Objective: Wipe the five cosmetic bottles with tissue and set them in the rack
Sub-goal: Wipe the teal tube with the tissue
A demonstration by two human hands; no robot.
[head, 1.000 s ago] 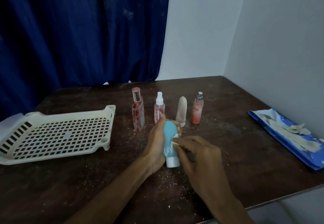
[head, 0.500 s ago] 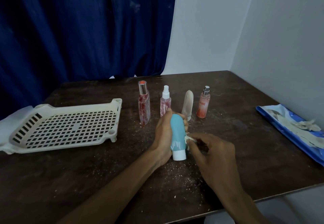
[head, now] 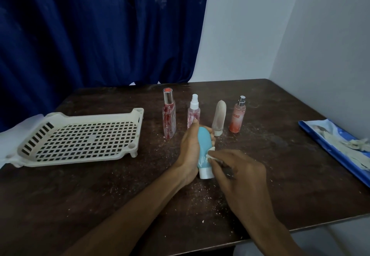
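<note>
My left hand (head: 189, 151) grips a light blue tube bottle (head: 203, 147) that stands cap-down on the dark table. My right hand (head: 242, 172) pinches a small white tissue wad (head: 211, 155) against the tube's right side. Behind them stand a tall red-speckled bottle (head: 169, 115), a pink spray bottle (head: 193, 111), a translucent white tube (head: 219, 118) and an orange-pink spray bottle (head: 237, 118). A cream slotted rack (head: 80, 138) sits to the left with nothing in it.
A blue tissue pack (head: 336, 147) with loose white tissues lies at the table's right edge. White crumbs speckle the table (head: 100, 195). A blue curtain hangs behind, and a white wall stands close on the right.
The view has shifted slightly. My right hand with the tissue has moved along the blue tube's right side while my left hand keeps its grip.
</note>
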